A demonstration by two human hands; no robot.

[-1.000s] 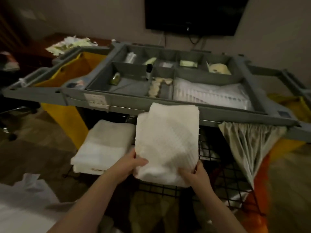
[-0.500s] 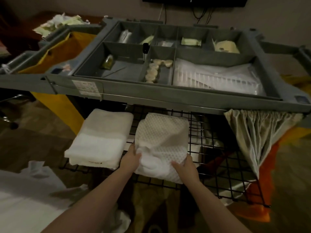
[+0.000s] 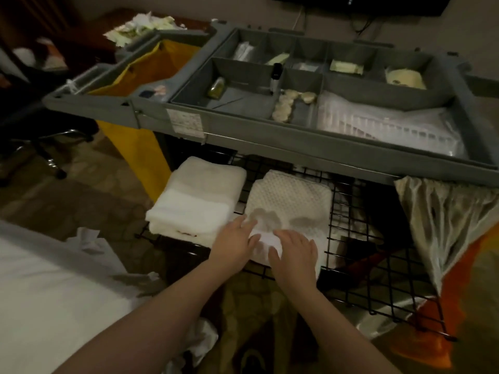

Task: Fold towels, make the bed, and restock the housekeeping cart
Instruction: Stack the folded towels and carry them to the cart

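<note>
The waffle-weave towel (image 3: 290, 201), held up a second ago in front of the rim of the cart's grey top tray (image 3: 297, 148), now lies flat on the black wire shelf (image 3: 359, 238), just beside the folded smooth towel (image 3: 199, 195). The left hand (image 3: 233, 245) and right hand (image 3: 295, 252) first gripped its lower corners, then, half a second ago, its near edge. They have since let go and moved on top of its near end, palms down, fingers straightened and spread. The head camera has dipped and leaned in, so the wall television (image 3: 359, 5) has slid almost out of the top of the view.
</note>
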